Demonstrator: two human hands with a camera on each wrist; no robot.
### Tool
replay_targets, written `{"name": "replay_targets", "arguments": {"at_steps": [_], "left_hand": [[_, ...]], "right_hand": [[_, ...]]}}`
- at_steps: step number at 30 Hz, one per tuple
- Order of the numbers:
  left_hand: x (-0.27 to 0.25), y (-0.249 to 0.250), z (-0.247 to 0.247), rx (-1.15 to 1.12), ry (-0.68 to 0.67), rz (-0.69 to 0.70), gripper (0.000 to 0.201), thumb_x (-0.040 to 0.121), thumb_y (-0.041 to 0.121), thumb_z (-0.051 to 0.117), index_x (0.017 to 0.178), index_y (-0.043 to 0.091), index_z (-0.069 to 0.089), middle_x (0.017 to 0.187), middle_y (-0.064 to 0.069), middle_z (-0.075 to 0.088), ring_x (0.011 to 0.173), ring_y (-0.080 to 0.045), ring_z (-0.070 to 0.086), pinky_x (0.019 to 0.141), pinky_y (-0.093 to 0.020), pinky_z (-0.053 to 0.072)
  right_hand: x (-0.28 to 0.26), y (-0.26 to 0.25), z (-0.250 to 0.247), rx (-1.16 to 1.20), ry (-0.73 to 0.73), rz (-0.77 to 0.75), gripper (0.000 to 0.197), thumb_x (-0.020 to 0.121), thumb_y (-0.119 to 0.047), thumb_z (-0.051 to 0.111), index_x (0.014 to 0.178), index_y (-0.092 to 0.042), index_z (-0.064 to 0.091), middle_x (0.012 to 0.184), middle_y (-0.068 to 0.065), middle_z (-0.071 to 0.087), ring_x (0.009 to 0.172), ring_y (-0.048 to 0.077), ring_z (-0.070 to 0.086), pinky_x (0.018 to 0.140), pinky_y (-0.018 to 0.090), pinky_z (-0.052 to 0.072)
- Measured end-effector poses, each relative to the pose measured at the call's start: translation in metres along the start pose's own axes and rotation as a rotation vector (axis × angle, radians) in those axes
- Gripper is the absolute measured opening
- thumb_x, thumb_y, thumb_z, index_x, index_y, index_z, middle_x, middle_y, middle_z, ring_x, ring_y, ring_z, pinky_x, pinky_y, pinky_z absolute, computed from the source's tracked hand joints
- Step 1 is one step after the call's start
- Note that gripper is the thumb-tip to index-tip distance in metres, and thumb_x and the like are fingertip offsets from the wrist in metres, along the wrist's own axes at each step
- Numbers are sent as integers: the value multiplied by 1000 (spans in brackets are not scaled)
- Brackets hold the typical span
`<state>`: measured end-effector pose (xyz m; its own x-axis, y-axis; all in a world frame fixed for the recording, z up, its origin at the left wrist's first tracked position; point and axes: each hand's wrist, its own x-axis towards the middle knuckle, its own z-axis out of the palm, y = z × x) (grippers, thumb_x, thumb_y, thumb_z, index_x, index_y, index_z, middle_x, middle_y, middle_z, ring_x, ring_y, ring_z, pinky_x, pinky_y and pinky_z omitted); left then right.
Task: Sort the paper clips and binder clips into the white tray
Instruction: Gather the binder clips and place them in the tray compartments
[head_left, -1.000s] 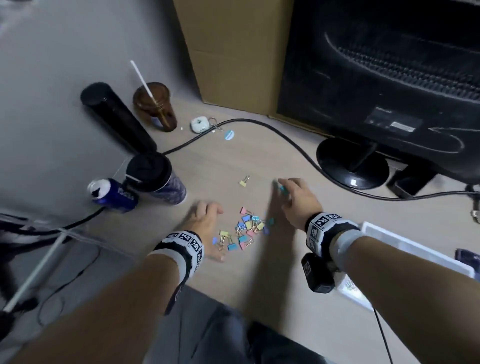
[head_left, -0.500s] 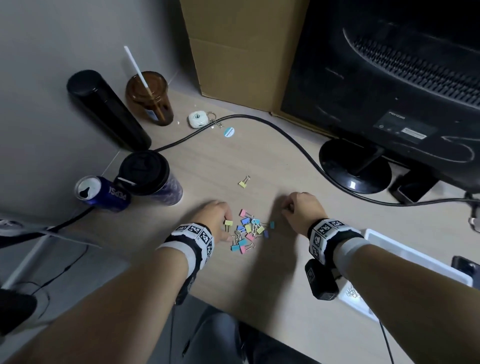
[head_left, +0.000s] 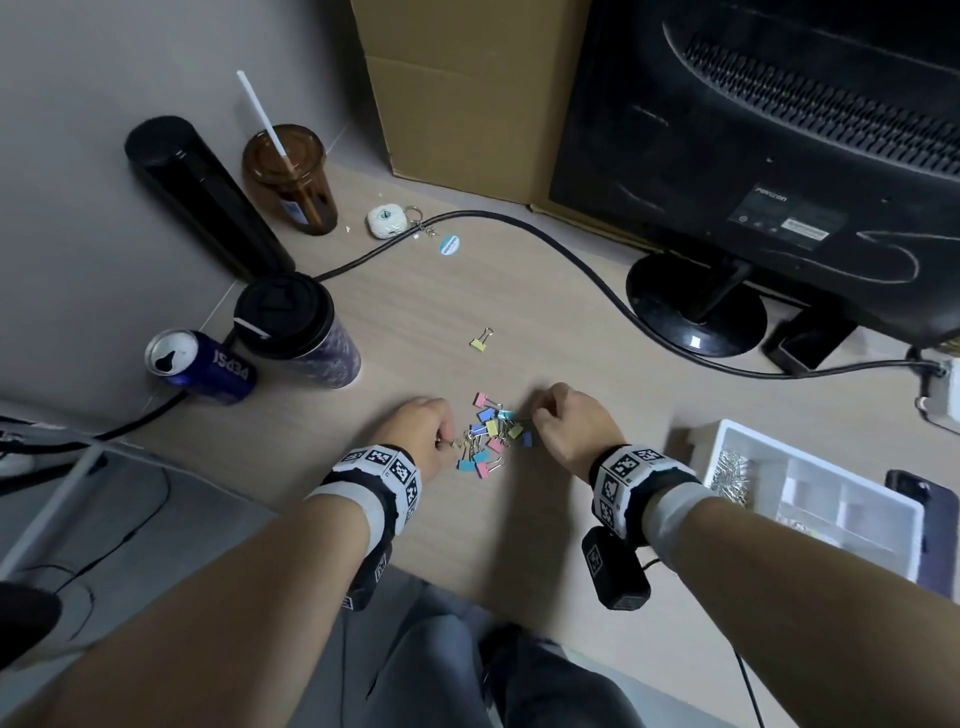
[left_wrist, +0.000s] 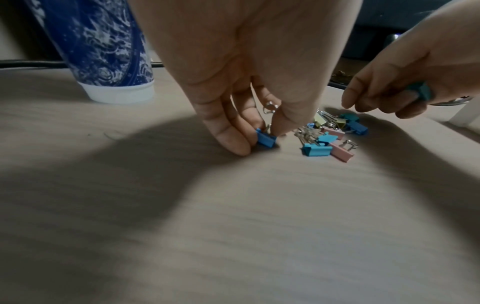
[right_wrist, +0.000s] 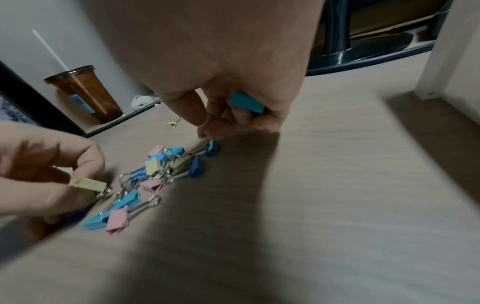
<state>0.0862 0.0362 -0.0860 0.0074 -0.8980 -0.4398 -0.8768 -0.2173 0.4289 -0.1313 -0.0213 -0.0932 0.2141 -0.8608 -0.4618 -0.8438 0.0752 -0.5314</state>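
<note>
— Both at the binder clip pile (head_left: 493, 436), one either side: left hand (head_left: 415, 431) against its left edge, right hand (head_left: 566, 426) against its right.

— Gripping anything?

— Left: fingertips (left_wrist: 233, 144) bunched tight down on the desk (head_left: 519, 286), pinching a blue clip (left_wrist: 266, 139) (also a yellow clip (right_wrist: 88, 184) nipped under the thumb, going by the right wrist view). Right: curled, with a teal clip (right_wrist: 246, 102) tucked under the back fingers, forefinger and thumb closed on the wire handle of a second teal clip (right_wrist: 211, 148) at the pile's rim.

— Versus a moment back?

— Drawn in closer from either side. Flat-palmed on the left a second ago, reaching past the pile on the right.

— Tray?

— White tray (head_left: 727, 431) off right, well apart from the pile, paper clips (head_left: 730, 467) in one compartment
</note>
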Motion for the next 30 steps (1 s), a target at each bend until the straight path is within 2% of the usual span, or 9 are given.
{"name": "replay_targets", "arguments": {"at_steps": [2, 4, 7, 10, 14, 18, 21, 27, 30], "left_hand": [[-3, -2, 0, -21, 24, -12, 15, 78, 10, 67, 77, 21, 58, 97, 2, 56, 77, -15, 54, 69, -24, 39], [-4, -2, 1, -8, 33, -49, 16, 78, 12, 68, 77, 23, 57, 99, 4, 54, 77, -16, 57, 69, -24, 43], [-5, -2, 4, 35, 57, -102, 12, 80, 16, 66, 79, 24, 57, 100, 8, 51, 79, -18, 59, 68, -25, 44], [-3, -7, 8, 38, 102, -89, 12, 79, 16, 63, 79, 25, 56, 100, 8, 54, 81, -21, 61, 68, -27, 45], [0, -12, 10, -8, 123, -75, 15, 78, 16, 65, 78, 28, 56, 104, 3, 55, 85, -23, 62, 78, -33, 51], [0, -11, 11, -50, 183, -55, 13, 82, 14, 63, 87, 25, 57, 107, 4, 50, 82, -23, 59, 75, -35, 51], [0, -10, 13, -38, 191, -47, 15, 84, 11, 57, 89, 24, 57, 109, 3, 46, 77, -24, 57, 69, -34, 46], [-2, -7, 7, -6, 178, -85, 13, 89, 15, 57, 97, 25, 57, 117, 2, 42, 86, -24, 59, 80, -37, 50], [-5, -6, 6, -26, 191, -81, 10, 92, 20, 54, 98, 25, 60, 118, 3, 43, 89, -22, 59, 83, -34, 49]], "right_hand": [[-1, 1, 5, -10, 53, -24, 22, 100, -27, 45, 111, -10, 55, 102, 15, 67, 96, 35, 62, 73, 32, 39], [-3, 2, 9, -15, 59, -30, 37, 101, -41, 50, 124, -13, 47, 112, 13, 60, 97, 35, 61, 80, 36, 44], [-10, -4, 11, -71, -18, -70, 89, 72, -67, 76, 138, -24, 35, 120, 6, 40, 91, 29, 62, 90, 37, 50], [-13, -13, 20, -108, -84, -160, 113, 47, -64, 90, 138, -37, 28, 123, 3, 30, 89, 28, 65, 91, 35, 53], [-7, -24, 35, -163, -108, -270, 99, 51, -54, 91, 130, -39, 34, 121, 2, 27, 82, 30, 65, 85, 38, 56], [4, -33, 43, -287, -92, -353, 69, 75, -54, 78, 128, -32, 39, 124, 5, 34, 71, 31, 63, 76, 43, 57], [8, -35, 46, -418, -102, -357, 49, 91, -54, 62, 124, -26, 40, 124, 9, 37, 65, 32, 54, 66, 39, 50], [11, -35, 48, -510, -125, -358, 42, 100, -48, 49, 128, -18, 40, 126, 12, 36, 71, 36, 63, 63, 40, 50], [14, -33, 45, -448, -148, -370, 32, 101, -40, 52, 119, -15, 44, 127, 12, 38, 71, 36, 62, 70, 45, 55]]}}
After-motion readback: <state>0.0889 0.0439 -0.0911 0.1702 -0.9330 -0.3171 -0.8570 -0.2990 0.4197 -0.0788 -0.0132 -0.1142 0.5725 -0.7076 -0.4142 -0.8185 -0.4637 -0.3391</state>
